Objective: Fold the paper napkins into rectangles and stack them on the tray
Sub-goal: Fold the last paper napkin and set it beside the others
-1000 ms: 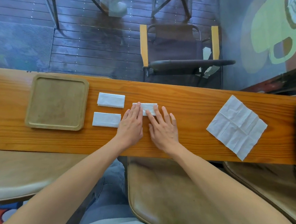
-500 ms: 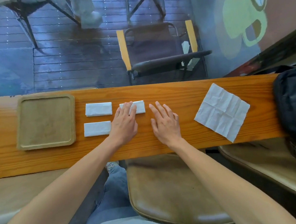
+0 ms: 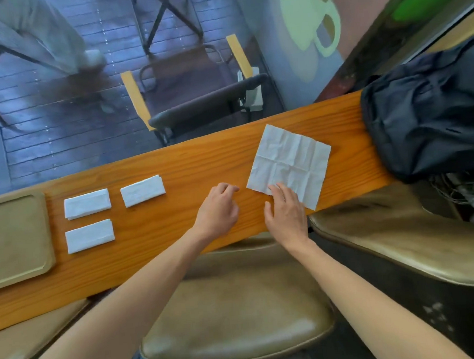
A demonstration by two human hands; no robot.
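We find no brand, label or writing that can be read; the only graphic is a pale green cup [image 3: 308,31] painted on the ground beyond the counter [image 3: 177,225]. Three folded napkins lie on the orange wood as neat white rectangles: one [image 3: 87,203] just beside the tray [image 3: 13,240], one [image 3: 89,236] nearer to us below it, and a third [image 3: 142,190] to their right, all apart from each other. The tray sits at the left edge, tan and square with a raised rim, and holds no napkin. Toward the right an open napkin [image 3: 289,166] lies flat as a white square turned a little on the wood, marked by a grid of creases, its near corner reaching the counter's front edge. Our right hand [image 3: 286,212] rests palm down with its fingers loosely spread and their tips on the napkin's near left part, pressing rather than pinching. Our left hand [image 3: 218,208] is close beside it over bare wood, fingers curled in narrow with nothing held, the tips just short of the napkin's left corner. Both forearms come up bare from the bottom of the view. A dark bag [image 3: 428,126] sits at the counter's right end, near the open napkin but apart from it.
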